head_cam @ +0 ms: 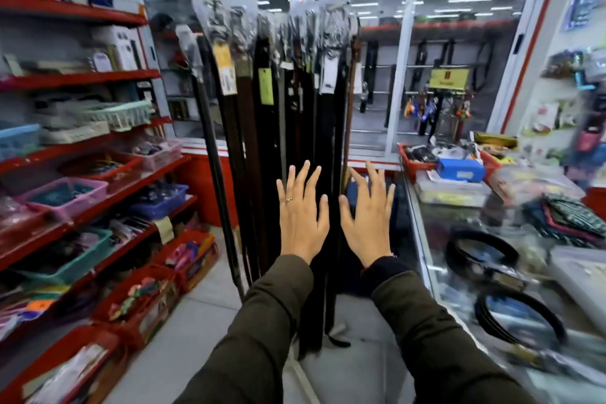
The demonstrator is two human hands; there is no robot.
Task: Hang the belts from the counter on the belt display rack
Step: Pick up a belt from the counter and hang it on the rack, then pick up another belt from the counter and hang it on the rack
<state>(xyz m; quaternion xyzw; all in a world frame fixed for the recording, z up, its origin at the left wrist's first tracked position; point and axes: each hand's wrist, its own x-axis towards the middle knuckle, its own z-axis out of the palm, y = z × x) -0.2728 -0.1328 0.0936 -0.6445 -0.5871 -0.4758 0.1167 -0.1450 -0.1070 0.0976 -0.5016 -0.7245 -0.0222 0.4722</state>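
Several dark belts (262,128) hang straight down from the belt display rack (295,15) in the middle, their buckles in clear plastic with paper tags. My left hand (301,216) and my right hand (369,220) are raised side by side in front of the lower part of the hanging belts, fingers spread, holding nothing. On the glass counter (426,239) at the right lie two coiled black belts, one nearer the rack (480,254) and one closer to me (521,318).
Red shelves (85,75) with baskets and boxes of small goods line the left side. Red crates (137,302) stand on the floor below them. The counter also carries a red tray (413,164), a blue box (460,169) and folded cloth (570,216). Glass cabinets stand behind.
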